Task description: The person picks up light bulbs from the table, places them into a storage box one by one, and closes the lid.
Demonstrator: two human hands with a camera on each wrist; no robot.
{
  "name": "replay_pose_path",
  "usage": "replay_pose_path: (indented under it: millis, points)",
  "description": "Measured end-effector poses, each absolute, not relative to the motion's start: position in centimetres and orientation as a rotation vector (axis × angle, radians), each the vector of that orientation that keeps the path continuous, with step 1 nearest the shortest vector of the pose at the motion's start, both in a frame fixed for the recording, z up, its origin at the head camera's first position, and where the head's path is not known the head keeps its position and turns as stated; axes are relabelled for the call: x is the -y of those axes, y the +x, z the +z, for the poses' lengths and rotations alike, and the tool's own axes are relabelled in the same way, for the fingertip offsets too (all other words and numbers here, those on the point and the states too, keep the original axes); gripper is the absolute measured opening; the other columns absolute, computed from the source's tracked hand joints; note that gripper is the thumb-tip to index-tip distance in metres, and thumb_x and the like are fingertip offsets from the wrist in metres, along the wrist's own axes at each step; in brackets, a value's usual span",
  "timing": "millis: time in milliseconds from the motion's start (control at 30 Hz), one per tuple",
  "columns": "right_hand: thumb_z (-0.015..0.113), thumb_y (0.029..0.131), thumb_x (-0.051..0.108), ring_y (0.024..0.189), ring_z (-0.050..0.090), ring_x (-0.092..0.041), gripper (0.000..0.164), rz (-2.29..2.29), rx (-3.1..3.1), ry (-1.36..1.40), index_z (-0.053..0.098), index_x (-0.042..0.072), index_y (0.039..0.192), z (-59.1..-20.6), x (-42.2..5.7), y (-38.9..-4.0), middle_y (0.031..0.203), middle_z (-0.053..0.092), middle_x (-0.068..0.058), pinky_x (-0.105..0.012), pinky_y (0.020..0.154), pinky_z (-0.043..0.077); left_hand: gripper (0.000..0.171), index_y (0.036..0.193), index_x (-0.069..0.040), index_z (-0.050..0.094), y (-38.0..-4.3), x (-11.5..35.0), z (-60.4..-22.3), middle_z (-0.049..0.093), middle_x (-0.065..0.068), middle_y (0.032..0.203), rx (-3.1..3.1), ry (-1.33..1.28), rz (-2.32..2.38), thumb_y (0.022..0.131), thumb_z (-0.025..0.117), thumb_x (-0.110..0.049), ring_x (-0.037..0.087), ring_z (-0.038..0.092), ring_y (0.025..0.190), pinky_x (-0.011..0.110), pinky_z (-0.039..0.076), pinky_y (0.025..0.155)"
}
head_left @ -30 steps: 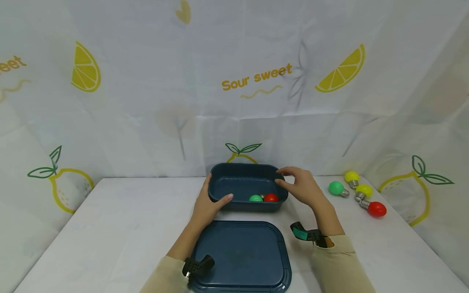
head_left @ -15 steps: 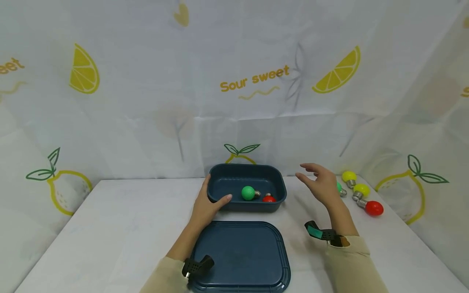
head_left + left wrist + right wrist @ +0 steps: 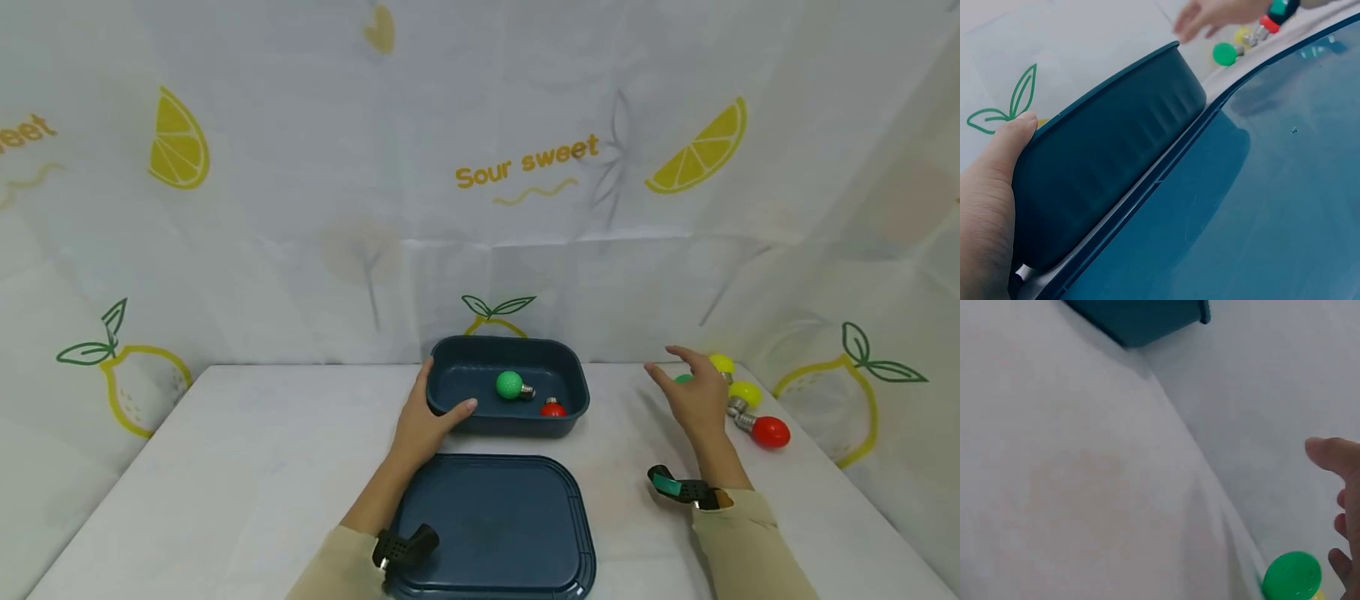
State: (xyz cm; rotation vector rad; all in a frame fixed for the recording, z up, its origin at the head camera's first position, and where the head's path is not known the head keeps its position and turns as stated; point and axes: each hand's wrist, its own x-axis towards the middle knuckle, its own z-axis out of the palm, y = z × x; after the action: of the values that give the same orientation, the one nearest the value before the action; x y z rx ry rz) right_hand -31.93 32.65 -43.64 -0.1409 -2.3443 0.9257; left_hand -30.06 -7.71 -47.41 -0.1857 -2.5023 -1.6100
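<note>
Since the right hand (image 3: 699, 397) hovers in front, one green bulb (image 3: 683, 378) is part-hidden.

L hand (image 3: 988, 219) on blue bin (image 3: 1110, 144), thumb at rim; lid (image 3: 1285, 187) just beside; R hand (image 3: 1225, 12) nr grn bulb (image 3: 1224, 54), bkgd.

A small indoor booth, apparently arranged for recording work on a tabletop. A white table (image 3: 262, 483) spreads across the lower half of the head view. White, creased cloth (image 3: 315, 167) hangs behind it and along both sides, closing off the surroundings. The cloth carries a cheerful lemon print: orange lettering (image 3: 527, 162) reading "Sour sweet" at upper centre, a yellow lemon slice (image 3: 180, 142) at upper left, and an outlined lemon with green leaves (image 3: 146, 387) at middle left. Black wristbands (image 3: 405, 546) add to the recording-setup look. Whether home, office or lab lies beyond cannot be told.
</note>
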Motion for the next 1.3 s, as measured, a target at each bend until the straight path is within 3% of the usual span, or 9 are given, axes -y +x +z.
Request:
replay_pose_path:
  millis: [167,333,700,900,1300]
  points:
    - [0.080,0.087,0.017,0.132,0.051,-0.044,0.050,0.871,2.297,-0.192,0.064,-0.002,0.130,-46.1,-32.9,-32.7,0.136,0.062,-0.026,-0.060,0.112,0.036,0.103,0.164,-0.026,0.015,-29.8,8.2,-47.1,0.024,0.009,0.169,2.509,-0.175,-1.600,0.085,0.076,-0.054,0.037,0.026,0.155,0.066,0.028,0.119]
    - [0.077,0.090,0.021,0.141,0.041,-0.045,0.056,0.904,2.357,-0.275,0.059,0.001,0.138,-46.8,-33.0,-33.1,0.143,0.056,-0.026,-0.062,0.118,0.028,0.103,0.164,-0.026,0.015,-29.8,8.6,-46.9,0.024,0.009,0.169,2.499,-0.174,-1.592,0.085,0.076,-0.054,0.037,0.025,0.155,0.066,0.028,0.119]
    - [0.062,0.097,0.014,0.139,0.045,-0.043,0.052,1.090,2.413,-0.424,0.052,0.002,0.146,-47.0,-33.4,-32.5,0.149,0.051,-0.027,-0.059,0.116,0.036,0.103,0.164,-0.027,0.015,-30.0,8.2,-47.2,0.024,0.009,0.169,2.494,-0.180,-1.613,0.084,0.076,-0.053,0.036,0.025,0.155,0.065,0.027,0.120]
    - [0.063,0.098,0.017,0.135,0.047,-0.041,0.052,1.133,2.394,-0.452,0.051,0.004,0.147,-47.0,-33.6,-32.2,0.148,0.051,-0.026,-0.059,0.114,0.039,0.104,0.164,-0.026,0.016,-30.2,8.0,-47.3,0.024,0.009,0.169,2.496,-0.194,-1.604,0.084,0.076,-0.054,0.036,0.026,0.155,0.065,0.027,0.120]
    - [0.066,0.097,0.022,0.125,0.050,-0.034,0.054,1.181,2.318,-0.501,0.052,0.009,0.148,-47.4,-34.2,-32.0,0.143,0.055,-0.022,-0.047,0.101,0.044,0.104,0.164,-0.026,0.017,-30.1,7.6,-47.3,0.025,0.008,0.169,2.503,-0.193,-1.606,0.084,0.077,-0.053,0.036,0.026,0.155,0.066,0.028,0.119]
